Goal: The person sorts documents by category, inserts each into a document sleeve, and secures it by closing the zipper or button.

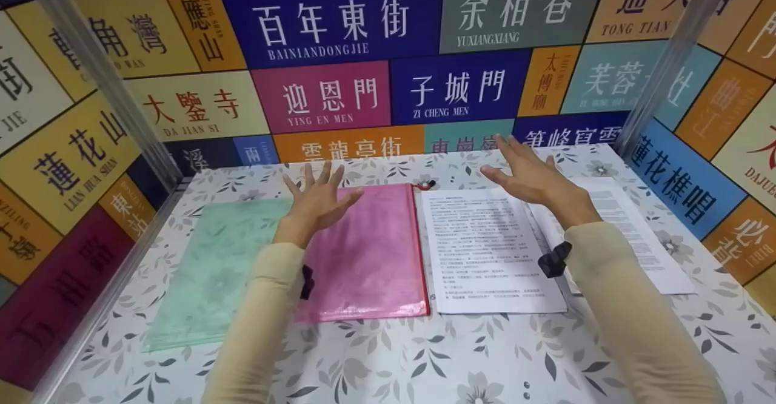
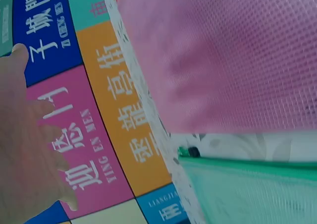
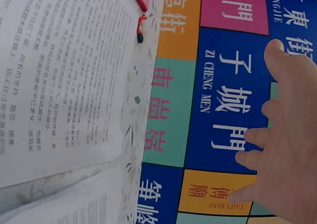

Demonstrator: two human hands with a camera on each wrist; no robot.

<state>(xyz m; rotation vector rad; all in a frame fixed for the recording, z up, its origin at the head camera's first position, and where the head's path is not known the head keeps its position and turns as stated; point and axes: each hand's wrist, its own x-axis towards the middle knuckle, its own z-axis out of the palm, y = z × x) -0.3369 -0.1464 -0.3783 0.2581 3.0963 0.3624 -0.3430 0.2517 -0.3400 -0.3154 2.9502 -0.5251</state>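
Observation:
My left hand is held with fingers spread above the pink mesh zip folder, touching nothing. A green mesh zip folder lies to its left, partly behind my left sleeve. Over the printed sheets, my right hand hovers with its fingers extended and holds nothing. A second stack of printed paper lies farther right, partly covered by my right forearm. In the left wrist view the pink folder and green folder lie side by side; the right wrist view shows the printed sheets.
A white tablecloth with a leaf and flower print covers the table. Panels with coloured Chinese place-name signs stand behind and at both sides. Clear upright corner strips rise at the back corners.

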